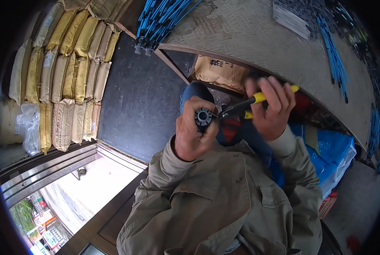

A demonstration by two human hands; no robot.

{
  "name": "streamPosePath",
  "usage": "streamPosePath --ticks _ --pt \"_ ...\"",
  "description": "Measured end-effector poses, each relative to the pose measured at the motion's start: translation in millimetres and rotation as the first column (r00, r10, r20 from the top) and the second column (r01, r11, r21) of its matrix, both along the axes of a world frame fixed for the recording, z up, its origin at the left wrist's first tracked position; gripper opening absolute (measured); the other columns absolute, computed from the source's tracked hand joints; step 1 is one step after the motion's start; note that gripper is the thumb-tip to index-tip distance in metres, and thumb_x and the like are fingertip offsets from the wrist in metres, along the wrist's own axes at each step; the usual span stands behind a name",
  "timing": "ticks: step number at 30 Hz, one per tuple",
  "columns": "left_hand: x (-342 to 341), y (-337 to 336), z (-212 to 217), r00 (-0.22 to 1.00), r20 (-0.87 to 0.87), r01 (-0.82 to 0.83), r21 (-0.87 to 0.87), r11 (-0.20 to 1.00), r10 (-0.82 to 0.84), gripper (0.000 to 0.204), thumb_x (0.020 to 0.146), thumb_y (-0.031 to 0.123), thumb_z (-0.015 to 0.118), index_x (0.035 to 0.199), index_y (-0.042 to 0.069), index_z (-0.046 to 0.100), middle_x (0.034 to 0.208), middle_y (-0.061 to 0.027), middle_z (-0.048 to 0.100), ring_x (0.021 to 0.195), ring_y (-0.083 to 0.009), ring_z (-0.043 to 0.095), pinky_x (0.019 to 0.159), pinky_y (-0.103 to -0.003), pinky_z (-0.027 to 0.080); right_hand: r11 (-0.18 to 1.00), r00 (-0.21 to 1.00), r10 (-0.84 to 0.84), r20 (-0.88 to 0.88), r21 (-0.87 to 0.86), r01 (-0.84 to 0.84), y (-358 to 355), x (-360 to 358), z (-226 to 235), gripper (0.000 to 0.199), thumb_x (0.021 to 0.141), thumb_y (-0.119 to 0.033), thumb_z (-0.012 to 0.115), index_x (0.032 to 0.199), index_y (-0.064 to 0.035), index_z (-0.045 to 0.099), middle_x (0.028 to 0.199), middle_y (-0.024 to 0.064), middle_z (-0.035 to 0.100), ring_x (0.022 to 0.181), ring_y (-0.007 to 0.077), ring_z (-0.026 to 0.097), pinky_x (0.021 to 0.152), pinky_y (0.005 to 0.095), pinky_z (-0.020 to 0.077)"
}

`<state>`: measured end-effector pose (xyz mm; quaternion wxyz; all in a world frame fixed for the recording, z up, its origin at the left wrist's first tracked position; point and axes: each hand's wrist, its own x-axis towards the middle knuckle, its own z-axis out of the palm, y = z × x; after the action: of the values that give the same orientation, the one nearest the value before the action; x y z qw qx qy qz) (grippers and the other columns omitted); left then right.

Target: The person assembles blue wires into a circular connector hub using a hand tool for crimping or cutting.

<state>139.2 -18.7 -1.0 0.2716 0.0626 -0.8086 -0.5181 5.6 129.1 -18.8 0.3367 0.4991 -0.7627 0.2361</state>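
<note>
Pliers with yellow-and-black handles are the tool at work, held in front of the person's chest, just below the near edge of the workbench. That large, pale, worn bench curves across the top of the view; a bundle of blue rods lies over its left corner, and more blue rods lie loose toward its right edge. Stacked tan and yellow sacks fill the wall at far left, beside a dark floor. A blue plastic bag sits under the bench's right side, and a brown paper sack shows beneath its near edge.

The right hand has its fingers wrapped around the pliers' handles, squeezing them close together. The dark nose of the pliers points left and meets the small black round part, a ribbed, ring-like piece. The left hand grips that part in a closed fist, its open end facing up.
</note>
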Motion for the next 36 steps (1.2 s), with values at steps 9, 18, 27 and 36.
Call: streamPosePath --ticks 9,18,27,36 --pt "-3 -1 4 0.999 -0.01 -0.031 -0.042 0.999 0.03 0.03 0.071 -0.007 0.056 0.096 0.003 0.042 0.078 -0.0117 0.051 0.063 -0.0221 0.053 0.059 -0.029 0.043 0.991 0.833 -0.072 -0.548 -0.135 -0.003 -18 -37 14 0.032 0.076 -0.017 0.068 0.101 -0.017 0.048 0.112 -0.0061 0.045 0.112 0.0133 0.044 0.107 0.0429 0.0147" --pt "4 -3 3 0.996 0.008 -0.086 -0.028 0.996 0.086 0.029 0.071 -0.007 0.056 0.095 0.003 0.042 0.077 -0.0108 0.05 0.064 -0.0206 0.054 0.059 -0.028 0.043 0.998 0.912 -0.02 -0.409 0.05 0.044 -5 -18 14 0.02 0.078 -0.013 0.063 0.097 -0.0129 0.058 0.109 -0.0021 0.047 0.102 0.0144 0.049 0.097 0.0427 0.0306" --pt "15 -16 4 0.976 0.013 0.213 0.111 0.971 -0.216 0.042 0.067 0.0 0.067 0.107 0.002 0.052 0.086 -0.008 0.057 0.073 -0.0182 0.057 0.068 -0.028 0.043 0.462 0.552 0.292 0.781 0.39 -0.797 17 -46 94 0.032 0.079 -0.025 0.066 0.094 0.0003 0.055 0.097 0.0134 0.054 0.076 0.0276 0.059 0.062 0.0366 0.0487" --pt "7 -17 -9 0.875 -0.163 0.47 0.055 0.881 -0.456 0.066 0.043 0.038 0.082 0.095 0.001 0.064 0.087 -0.0062 0.066 0.076 -0.017 0.06 0.074 -0.033 0.037 0.524 -0.523 -0.285 0.803 -0.326 -0.787 37 -27 60 0.049 0.082 -0.028 0.064 0.117 0.0 0.043 0.089 0.0164 0.059 0.067 0.026 0.064 0.057 0.031 0.0522"
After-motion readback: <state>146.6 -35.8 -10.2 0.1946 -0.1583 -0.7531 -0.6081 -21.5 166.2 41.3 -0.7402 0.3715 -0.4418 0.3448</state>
